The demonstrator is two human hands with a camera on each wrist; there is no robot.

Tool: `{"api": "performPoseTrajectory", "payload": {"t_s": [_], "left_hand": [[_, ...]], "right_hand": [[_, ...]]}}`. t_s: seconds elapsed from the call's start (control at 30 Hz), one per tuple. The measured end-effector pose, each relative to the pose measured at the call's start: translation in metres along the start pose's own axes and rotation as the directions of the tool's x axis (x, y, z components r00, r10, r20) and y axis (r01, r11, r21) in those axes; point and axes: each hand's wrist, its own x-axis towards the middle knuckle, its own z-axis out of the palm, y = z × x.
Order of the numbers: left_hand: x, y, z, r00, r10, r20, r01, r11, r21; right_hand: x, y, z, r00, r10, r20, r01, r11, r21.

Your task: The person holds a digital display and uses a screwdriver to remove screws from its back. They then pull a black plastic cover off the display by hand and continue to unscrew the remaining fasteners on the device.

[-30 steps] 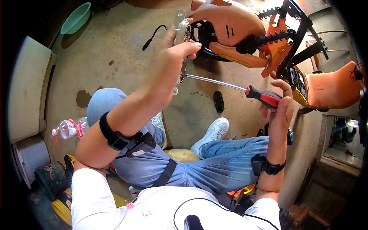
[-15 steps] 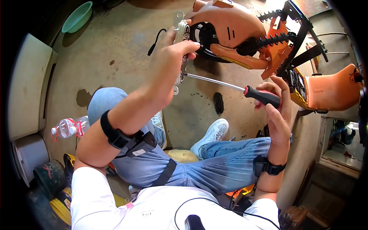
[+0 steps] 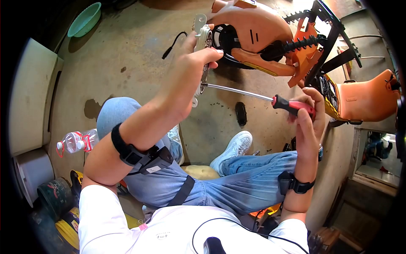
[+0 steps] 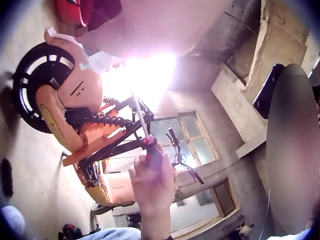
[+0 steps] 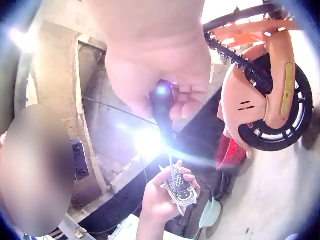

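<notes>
My left hand grips a small oval display panel with pale mounting tabs, holding it up on edge above the floor. In the right wrist view, the panel's dark face shows white digit shapes inside a pale rim. My right hand holds a screwdriver by its red-and-black handle, fingers and thumb around the back of it. The long metal shaft runs leftward, its tip right at the panel's lower end. In the left wrist view, bright glare hides much of the panel.
An orange scooter-like vehicle body with a wheel and black springs stands ahead. Nearby are an orange seat-like part, a black oblong piece and a cable on the floor. A green basin and plastic bottles lie to the left.
My right fingers loosened off the screwdriver handle, then closed around it again; the handle has rotated between frames. The tip stays at the panel, which my left hand holds almost still.
</notes>
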Motion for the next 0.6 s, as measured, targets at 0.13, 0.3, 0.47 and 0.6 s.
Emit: {"api": "performPoseTrajectory", "payload": {"t_s": [0.13, 0.3, 0.47, 0.6], "left_hand": [[0.0, -0.002, 0.0, 1.0, -0.02, 0.006, 0.02, 1.0, 0.01], [0.002, -0.002, -0.002, 1.0, -0.016, -0.007, 0.016, 1.0, -0.009], [0.0, -0.002, 0.0, 1.0, -0.015, -0.003, 0.015, 1.0, 0.014], [-0.001, -0.002, 0.0, 1.0, -0.01, 0.004, 0.01, 1.0, -0.003]], "right_hand": [[0.0, -0.009, -0.021, 0.912, 0.391, 0.127, -0.378, 0.919, -0.112], [0.002, -0.002, 0.015, 0.999, 0.025, 0.026, -0.026, 0.999, 0.03], [-0.001, -0.007, -0.017, 0.93, 0.352, 0.104, -0.345, 0.935, -0.079], [0.001, -0.011, -0.011, 0.905, 0.387, 0.178, -0.383, 0.922, -0.061]]}}
